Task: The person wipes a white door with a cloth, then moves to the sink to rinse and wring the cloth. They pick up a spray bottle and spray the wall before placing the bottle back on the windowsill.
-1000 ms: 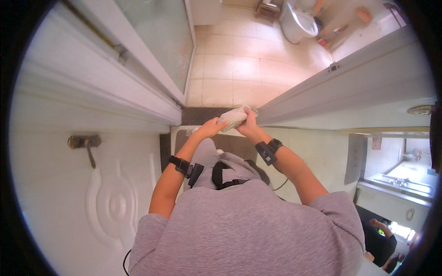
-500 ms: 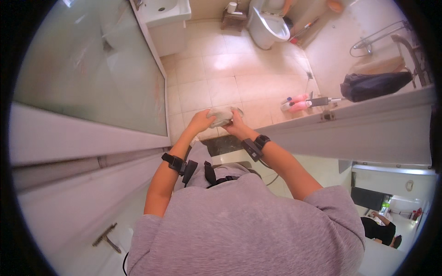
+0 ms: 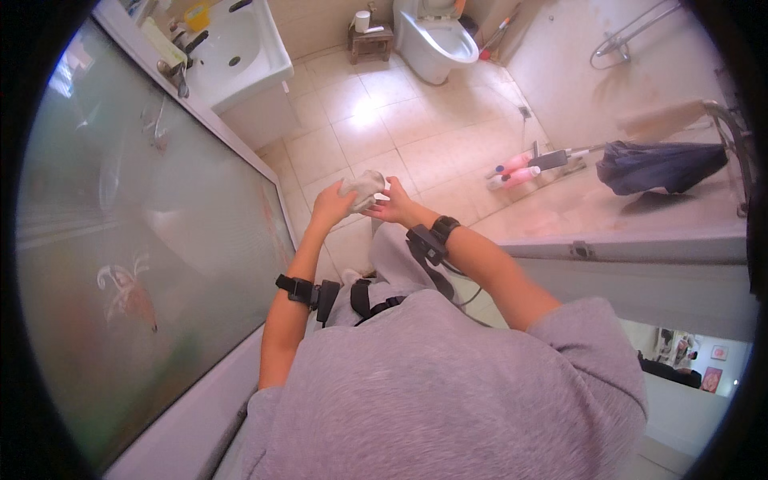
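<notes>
A crumpled, pale grey-white cloth [image 3: 367, 183] is bunched in my left hand [image 3: 329, 205], whose fingers grip its left side. Close against the cloth's right side, my right hand [image 3: 394, 206] has its thumb raised and its fingers spread. Those fingertips reach toward the cloth's lower edge without closing round it; whether they touch it is hard to tell. Both hands are in front of me over the tiled floor [image 3: 344, 152]. Black straps with small dark devices sit on both forearms.
A frosted glass door [image 3: 160, 240] stands on my left, before a white sink [image 3: 240, 60]. Ahead are a small wooden stool [image 3: 370, 46] and a toilet [image 3: 436, 48]. At right lie pink bottles [image 3: 518, 177], a long-handled tool [image 3: 552, 160] and a dark cloth bundle [image 3: 664, 166].
I have moved forward past the doorway, and the sink shows more fully. My right hand has loosened from the cloth and its fingers have spread; the left keeps hold.
</notes>
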### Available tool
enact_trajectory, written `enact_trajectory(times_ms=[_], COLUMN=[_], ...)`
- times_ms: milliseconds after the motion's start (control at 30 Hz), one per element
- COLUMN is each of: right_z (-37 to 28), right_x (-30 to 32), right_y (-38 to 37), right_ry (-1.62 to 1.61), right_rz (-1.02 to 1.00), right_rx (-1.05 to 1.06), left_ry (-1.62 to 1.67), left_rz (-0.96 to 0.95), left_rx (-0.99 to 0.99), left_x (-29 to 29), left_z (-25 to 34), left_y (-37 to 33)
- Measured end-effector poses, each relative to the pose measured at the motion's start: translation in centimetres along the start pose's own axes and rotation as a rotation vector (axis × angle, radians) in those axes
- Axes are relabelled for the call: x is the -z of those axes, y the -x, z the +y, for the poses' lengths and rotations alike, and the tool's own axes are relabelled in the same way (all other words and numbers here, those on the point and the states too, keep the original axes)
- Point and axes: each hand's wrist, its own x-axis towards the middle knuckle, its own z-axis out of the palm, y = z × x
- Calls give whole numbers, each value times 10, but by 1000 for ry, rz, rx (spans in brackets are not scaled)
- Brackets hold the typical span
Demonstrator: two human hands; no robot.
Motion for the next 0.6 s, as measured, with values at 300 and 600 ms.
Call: enact_trajectory(times_ms=[300, 600], right_z=[-84, -252], right_x=[-83, -159], right_y=[-125, -169], right_ry=[244, 465], right_rz=[-43, -279], right_rx=[-232, -360], left_ry=[22, 3], left_rz=[163, 175], left_rx=[151, 174], left_x=[37, 59], left_z=[-23, 65], left_y=[-101, -252])
